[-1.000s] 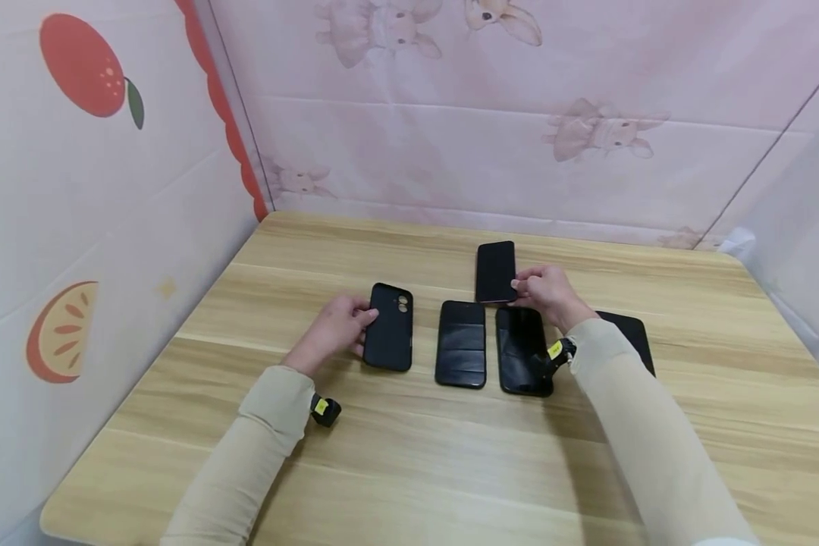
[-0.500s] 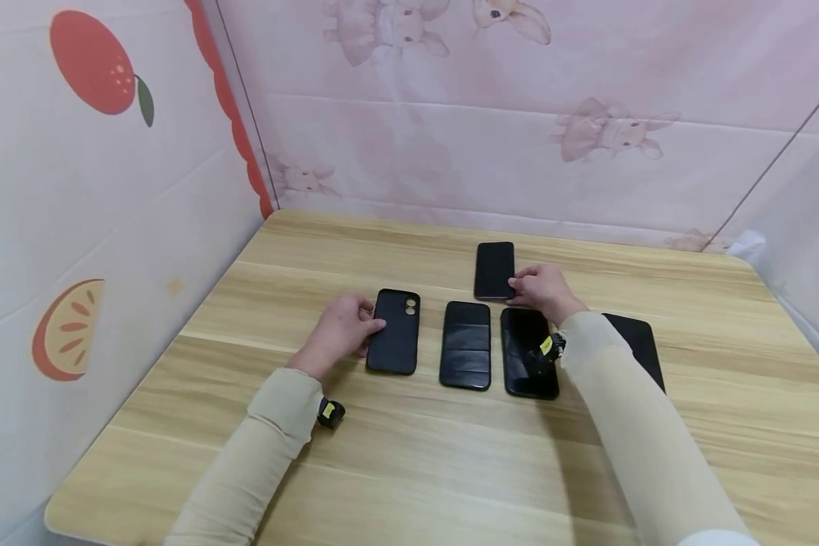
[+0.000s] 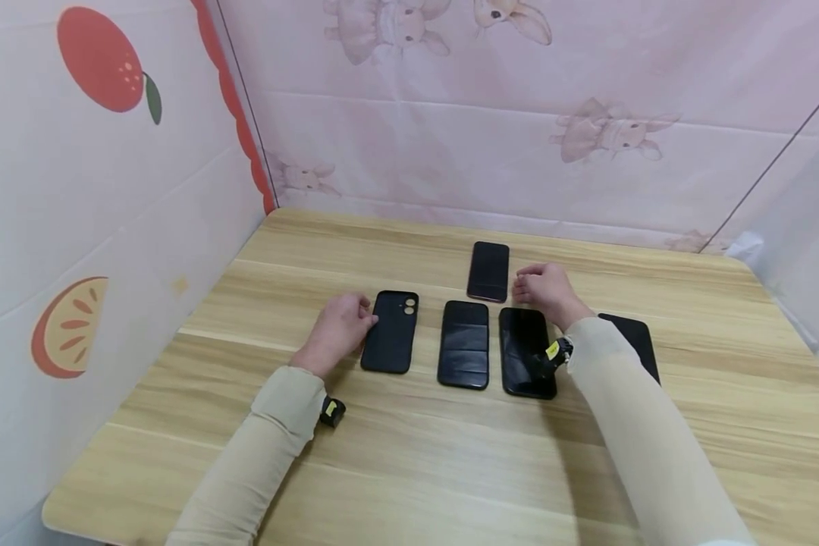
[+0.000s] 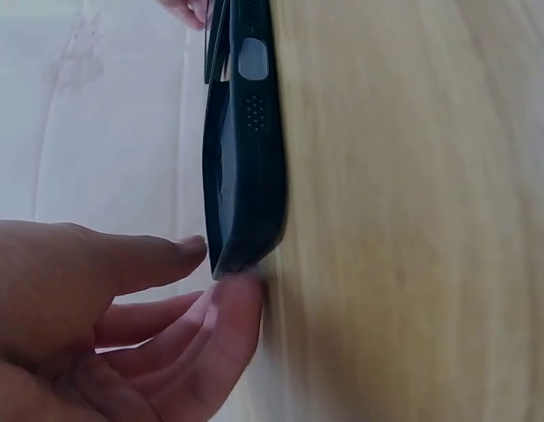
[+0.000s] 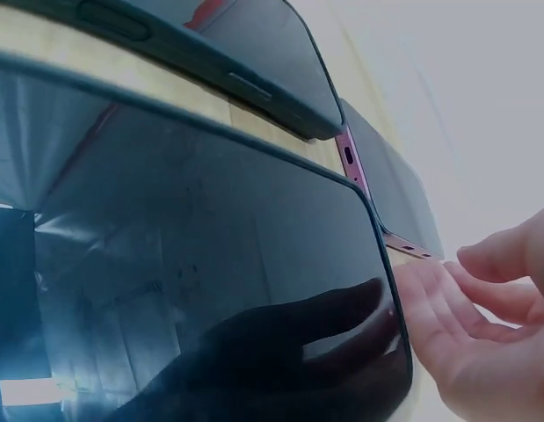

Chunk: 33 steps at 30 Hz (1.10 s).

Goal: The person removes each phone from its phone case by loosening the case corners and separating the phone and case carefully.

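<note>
In the head view, a black phone case [image 3: 390, 334] with camera cutouts lies with its inside up at the left of the group. My left hand [image 3: 338, 331] is at its left edge. The left wrist view shows the thumb beside the case [image 4: 254, 167] and a fingertip touching its edge, not curled round it. A dark-screened phone [image 3: 488, 271] with a reddish frame lies farther back. Just right of that phone is my right hand [image 3: 546, 292], fingers loosely bent, holding nothing. In the right wrist view, its fingers are near the corner of the pink-edged phone [image 5: 390, 176].
Two black phones, one in the middle [image 3: 464, 345] and one beside it [image 3: 527, 356], lie in front of the reddish-framed phone. A dark flat item [image 3: 633, 341] is partly hidden by the right sleeve. The wooden table [image 3: 409, 470] meets printed cloth walls behind and at left.
My right hand has let go of the reddish-framed phone, which now lies slightly farther left, with a gap between them. The case lies flatter, and my left thumb has slipped back to its edge.
</note>
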Available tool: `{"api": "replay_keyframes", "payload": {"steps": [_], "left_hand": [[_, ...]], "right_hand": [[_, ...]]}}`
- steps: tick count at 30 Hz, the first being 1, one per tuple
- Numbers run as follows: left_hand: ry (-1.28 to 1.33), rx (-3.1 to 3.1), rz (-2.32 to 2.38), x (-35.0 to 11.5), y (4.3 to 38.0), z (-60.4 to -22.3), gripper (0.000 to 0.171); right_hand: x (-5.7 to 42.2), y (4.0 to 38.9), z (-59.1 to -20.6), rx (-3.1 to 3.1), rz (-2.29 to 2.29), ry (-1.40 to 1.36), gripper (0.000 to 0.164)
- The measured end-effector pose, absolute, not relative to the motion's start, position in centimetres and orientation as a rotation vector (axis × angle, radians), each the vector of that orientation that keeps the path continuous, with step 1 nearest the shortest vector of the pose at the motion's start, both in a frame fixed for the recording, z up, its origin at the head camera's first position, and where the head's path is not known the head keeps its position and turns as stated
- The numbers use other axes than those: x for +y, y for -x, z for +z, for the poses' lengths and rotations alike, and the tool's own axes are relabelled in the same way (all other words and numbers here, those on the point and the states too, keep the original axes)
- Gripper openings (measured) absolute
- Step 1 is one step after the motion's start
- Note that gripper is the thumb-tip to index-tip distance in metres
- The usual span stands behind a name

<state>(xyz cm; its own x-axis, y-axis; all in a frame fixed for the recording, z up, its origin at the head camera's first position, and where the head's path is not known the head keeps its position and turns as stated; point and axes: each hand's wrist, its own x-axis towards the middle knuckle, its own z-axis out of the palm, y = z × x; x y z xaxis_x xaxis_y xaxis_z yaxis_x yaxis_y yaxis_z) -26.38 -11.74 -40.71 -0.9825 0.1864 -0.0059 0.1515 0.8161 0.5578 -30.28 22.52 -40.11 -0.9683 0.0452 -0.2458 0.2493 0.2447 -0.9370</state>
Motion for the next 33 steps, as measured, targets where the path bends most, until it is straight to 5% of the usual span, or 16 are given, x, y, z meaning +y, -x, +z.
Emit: {"api": "replay_keyframes", "payload": {"steps": [28, 33], "left_hand": [[-0.274, 2.799, 0.997, -2.4, 25.5, -38.8, 0.039], [-0.349, 2.807, 0.901, -2.0, 25.2, -39.4, 0.025]], "right_hand": [[20.0, 23.5, -38.9, 2.405, -1.574, -0.048, 0.04], [19.2, 22.7, -38.9, 2.354, -1.539, -0.083, 0.042]]}}
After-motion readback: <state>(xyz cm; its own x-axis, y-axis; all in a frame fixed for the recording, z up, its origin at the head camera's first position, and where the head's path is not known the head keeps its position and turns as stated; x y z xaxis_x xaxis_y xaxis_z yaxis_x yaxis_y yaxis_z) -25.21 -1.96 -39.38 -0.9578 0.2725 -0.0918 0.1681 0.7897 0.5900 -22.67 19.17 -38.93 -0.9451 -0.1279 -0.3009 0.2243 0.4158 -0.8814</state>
